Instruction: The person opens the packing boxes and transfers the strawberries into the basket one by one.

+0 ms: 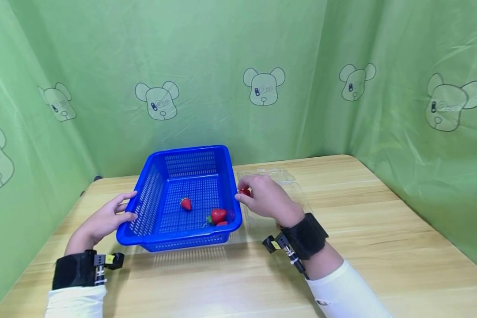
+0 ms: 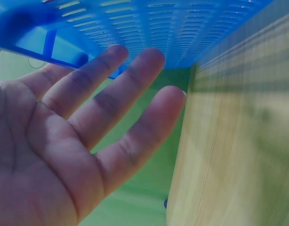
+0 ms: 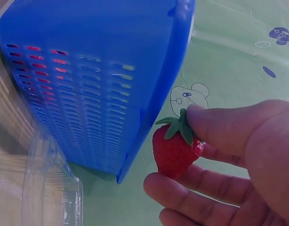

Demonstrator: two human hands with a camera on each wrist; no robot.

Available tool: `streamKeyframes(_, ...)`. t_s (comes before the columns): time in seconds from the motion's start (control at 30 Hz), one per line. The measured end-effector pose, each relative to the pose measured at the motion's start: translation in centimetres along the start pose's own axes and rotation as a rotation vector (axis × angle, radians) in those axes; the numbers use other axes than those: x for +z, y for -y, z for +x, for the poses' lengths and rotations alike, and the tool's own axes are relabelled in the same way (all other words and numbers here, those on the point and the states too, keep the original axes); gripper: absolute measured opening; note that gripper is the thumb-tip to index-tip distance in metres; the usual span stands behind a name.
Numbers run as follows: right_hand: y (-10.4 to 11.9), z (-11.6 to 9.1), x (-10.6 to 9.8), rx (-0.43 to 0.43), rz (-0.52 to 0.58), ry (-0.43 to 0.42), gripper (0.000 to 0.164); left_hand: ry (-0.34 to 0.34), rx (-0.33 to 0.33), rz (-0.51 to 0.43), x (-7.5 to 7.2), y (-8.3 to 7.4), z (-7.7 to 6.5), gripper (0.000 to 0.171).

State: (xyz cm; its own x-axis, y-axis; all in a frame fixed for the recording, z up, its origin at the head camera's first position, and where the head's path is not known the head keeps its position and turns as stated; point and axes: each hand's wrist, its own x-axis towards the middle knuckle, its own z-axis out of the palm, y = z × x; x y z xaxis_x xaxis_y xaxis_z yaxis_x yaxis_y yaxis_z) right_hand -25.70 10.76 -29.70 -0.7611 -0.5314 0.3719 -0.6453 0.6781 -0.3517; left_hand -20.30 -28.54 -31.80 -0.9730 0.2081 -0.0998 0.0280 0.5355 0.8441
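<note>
- The right grip is pinching a held strawberry by thumb and fingers; the right wrist view shows the thumb at its green leaves and a fingertip just by the pointed end.
- That fruit sits just outside the right rim of the blue basket, near the top edge; whether it touches the plastic I cannot tell.
- The left grip clasps nothing: its fingers are spread and nearly straight, with the hand resting at the basket's left rim, as the head view shows. In the left wrist view, fingertips lie against or just beside the slotted wall; contact for each one is unclear.
- Inside the basket, a small strawberry lies near the middle of the slotted floor.
- A larger strawberry lies in the near right corner, and a third strawberry beside it is partly hidden by the near rim.
- A clear plastic container is on the counter, to the right of the basket and partly behind the right grip.
- Each wrist wears a black strap with a small camera, above white sleeves.
- A green curtain with drawn bear heads surrounds the counter's far side.
</note>
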Motion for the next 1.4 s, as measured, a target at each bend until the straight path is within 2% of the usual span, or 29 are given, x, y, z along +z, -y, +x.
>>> streamKeyframes(0.5,1.1,0.0,0.2,0.003,0.045,-0.008,0.016,0.0,0.012,0.003,-0.2,0.4,0.2,0.068)
streamKeyframes(1.1,1.3,0.3,1.2,-0.148,0.077,-0.105,0.015,-0.002,0.006,-0.005,-0.1,-0.4,0.0,0.067)
streamKeyframes(1.4,1.6,0.4,2.0,-0.187,0.06,-0.161,0.016,0.0,0.02,-0.022,-0.2,-0.2,0.0,0.067)
